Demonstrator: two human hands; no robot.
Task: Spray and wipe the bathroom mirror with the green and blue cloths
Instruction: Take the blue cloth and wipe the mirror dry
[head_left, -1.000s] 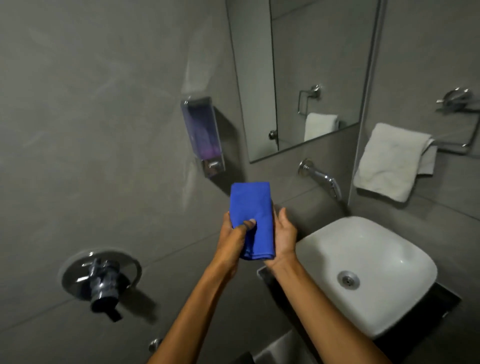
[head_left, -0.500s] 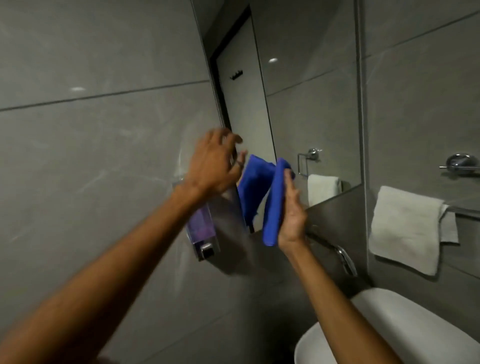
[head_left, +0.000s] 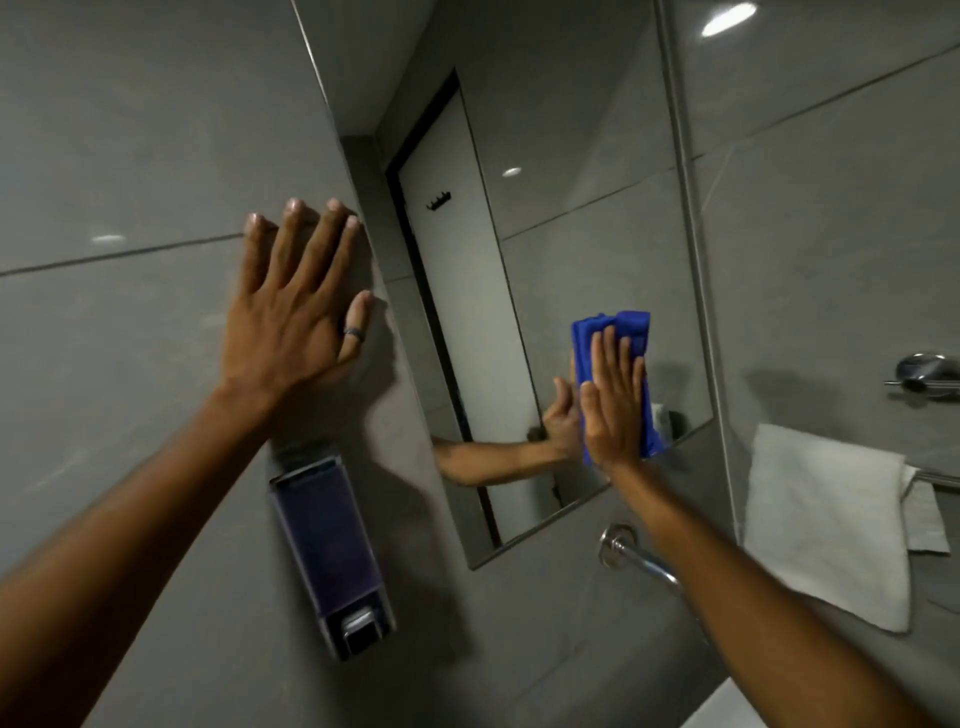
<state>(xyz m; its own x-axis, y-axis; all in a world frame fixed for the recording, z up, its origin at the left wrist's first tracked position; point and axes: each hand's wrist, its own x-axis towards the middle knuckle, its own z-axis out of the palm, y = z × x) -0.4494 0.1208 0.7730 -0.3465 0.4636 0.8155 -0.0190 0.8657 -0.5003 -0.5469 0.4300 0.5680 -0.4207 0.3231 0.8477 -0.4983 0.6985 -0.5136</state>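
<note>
The tall wall mirror (head_left: 582, 208) hangs on the grey tiled wall. My right hand (head_left: 613, 400) lies flat on the folded blue cloth (head_left: 618, 327) and presses it against the lower right part of the glass. The hand and forearm show mirrored in the glass just to the left. My left hand (head_left: 296, 312) rests open, fingers spread, on the wall tile just left of the mirror's edge, holding nothing. No green cloth and no spray bottle are in view.
A soap dispenser (head_left: 332, 556) with purple liquid is fixed to the wall below my left hand. A chrome tap (head_left: 636, 556) juts out under the mirror. A white towel (head_left: 826, 525) hangs on a chrome rail at the right.
My right hand has carried the blue cloth up and pressed it flat on the mirror. My left hand let go of the cloth and now rests on the wall. The view tilted upward.
</note>
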